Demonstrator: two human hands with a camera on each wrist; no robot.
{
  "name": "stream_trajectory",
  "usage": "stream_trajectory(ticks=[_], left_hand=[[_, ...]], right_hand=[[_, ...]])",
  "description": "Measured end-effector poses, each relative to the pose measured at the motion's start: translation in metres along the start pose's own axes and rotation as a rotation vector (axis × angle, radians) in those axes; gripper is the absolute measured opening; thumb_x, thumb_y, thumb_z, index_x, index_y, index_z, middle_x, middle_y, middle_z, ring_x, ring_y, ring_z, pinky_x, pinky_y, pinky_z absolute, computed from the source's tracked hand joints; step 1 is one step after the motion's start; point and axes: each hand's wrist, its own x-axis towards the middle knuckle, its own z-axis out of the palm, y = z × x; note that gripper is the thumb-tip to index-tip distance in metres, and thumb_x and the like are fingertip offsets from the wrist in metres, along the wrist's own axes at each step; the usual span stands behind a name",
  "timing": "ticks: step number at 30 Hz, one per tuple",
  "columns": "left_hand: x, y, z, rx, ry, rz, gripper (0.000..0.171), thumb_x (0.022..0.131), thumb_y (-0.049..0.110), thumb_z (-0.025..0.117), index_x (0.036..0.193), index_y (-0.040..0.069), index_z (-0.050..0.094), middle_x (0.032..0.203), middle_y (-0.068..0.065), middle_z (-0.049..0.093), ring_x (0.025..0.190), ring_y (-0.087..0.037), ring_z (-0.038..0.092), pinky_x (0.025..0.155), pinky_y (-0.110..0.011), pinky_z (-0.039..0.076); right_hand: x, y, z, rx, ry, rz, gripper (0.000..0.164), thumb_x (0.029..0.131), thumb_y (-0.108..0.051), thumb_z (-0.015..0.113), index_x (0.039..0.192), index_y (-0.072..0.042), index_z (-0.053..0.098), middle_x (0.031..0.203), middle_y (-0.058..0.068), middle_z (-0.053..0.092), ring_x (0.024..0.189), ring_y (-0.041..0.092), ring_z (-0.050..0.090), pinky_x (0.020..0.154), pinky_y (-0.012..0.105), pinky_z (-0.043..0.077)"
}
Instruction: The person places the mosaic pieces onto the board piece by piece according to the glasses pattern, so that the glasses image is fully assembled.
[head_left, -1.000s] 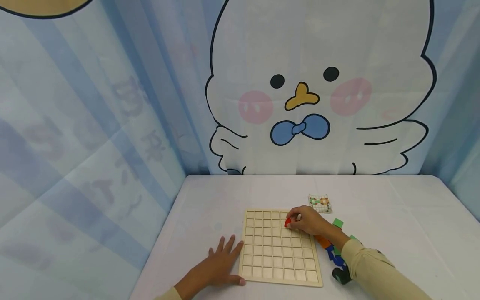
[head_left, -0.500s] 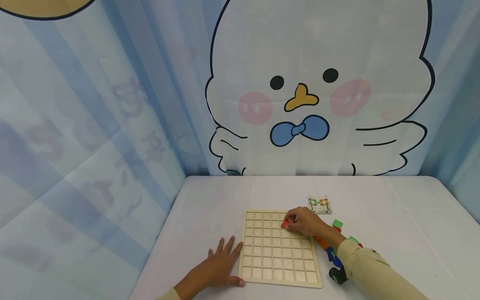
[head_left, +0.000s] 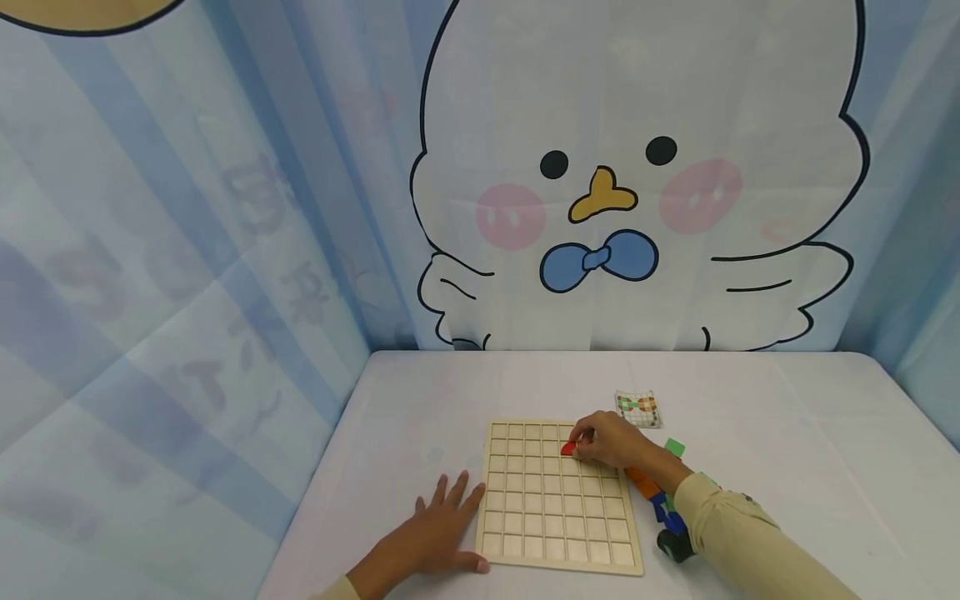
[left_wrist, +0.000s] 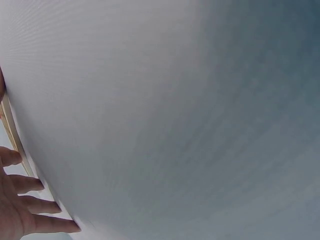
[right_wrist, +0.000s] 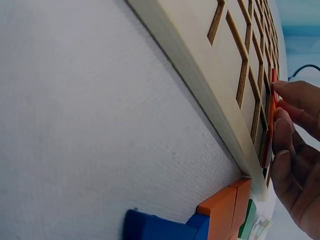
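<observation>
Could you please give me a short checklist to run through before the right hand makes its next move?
1. Red piece in hand: ok, the right hand pinches it at the board.
2. Red piece seated in one compartment: cannot tell, the hand covers part of it.
3. Left hand placed by the grid board: ok, spread at its left edge.
4. Printed card in sight: ok, it lies beyond the board's far right corner.
5. Orange blocks and blue blocks off the board: ok, they lie by its right side.
</observation>
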Motion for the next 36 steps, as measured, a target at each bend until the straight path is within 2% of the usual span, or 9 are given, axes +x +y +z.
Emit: stream_trajectory(ticks=[12,18,21,25,30,36], left_hand=[[0.006,-0.006,0.006,0.013,-0.009,-0.007,0.107,0.074,0.075,0.067,0.16,0.023,0.028,0.167,-0.017,0.019,0.15,-0.052,0.017,0.104,-0.077,0.032],[0.005,-0.005,0.004,0.014,-0.013,-0.006,0.107,0.075,0.074,0.068,0.159,0.022,0.029,0.167,-0.018,0.019,0.15,-0.052,0.018,0.104,-0.076,0.032],[0.004,-0.003,0.002,0.012,-0.014,-0.007,0.106,0.076,0.074,0.068,0.159,0.021,0.029,0.167,-0.018,0.02,0.15,-0.052,0.018,0.104,-0.076,0.032],[0.003,-0.002,0.001,0.007,-0.015,-0.008,0.106,0.076,0.073,0.068,0.159,0.021,0.029,0.167,-0.018,0.019,0.15,-0.052,0.017,0.104,-0.076,0.032],[0.002,-0.002,0.001,0.019,-0.012,-0.004,0.106,0.076,0.074,0.067,0.159,0.021,0.029,0.167,-0.018,0.02,0.15,-0.052,0.018,0.104,-0.076,0.033],[0.002,-0.002,0.0,0.02,-0.017,-0.005,0.106,0.076,0.075,0.067,0.159,0.021,0.029,0.167,-0.018,0.019,0.15,-0.052,0.018,0.104,-0.076,0.033]], right_hand=[[0.0,-0.003,-0.001,-0.009,0.002,0.016,0.012,0.087,-0.019,0.077,0.097,-0.012,0.076,0.074,-0.007,0.063,0.063,0.009,0.053,0.058,0.026,0.045],[-0.002,0.004,-0.005,0.035,-0.033,-0.04,0.024,0.092,-0.024,0.074,0.112,-0.009,0.071,0.082,-0.006,0.063,0.069,0.007,0.054,0.064,0.025,0.047],[-0.006,0.009,-0.01,0.111,-0.049,-0.056,0.027,0.096,-0.024,0.069,0.117,-0.006,0.069,0.088,-0.002,0.065,0.071,0.009,0.057,0.064,0.025,0.05],[-0.015,0.017,-0.018,0.169,-0.025,-0.058,0.024,0.099,-0.021,0.065,0.116,-0.005,0.069,0.092,0.001,0.065,0.071,0.011,0.06,0.063,0.026,0.053],[-0.029,0.029,-0.029,0.167,-0.002,-0.058,0.023,0.1,-0.024,0.064,0.112,-0.005,0.071,0.094,0.002,0.066,0.069,0.012,0.061,0.061,0.026,0.054],[-0.047,0.047,-0.045,0.16,-0.037,-0.008,0.023,0.096,-0.023,0.068,0.111,-0.005,0.074,0.096,0.005,0.071,0.064,0.012,0.059,0.058,0.025,0.053]])
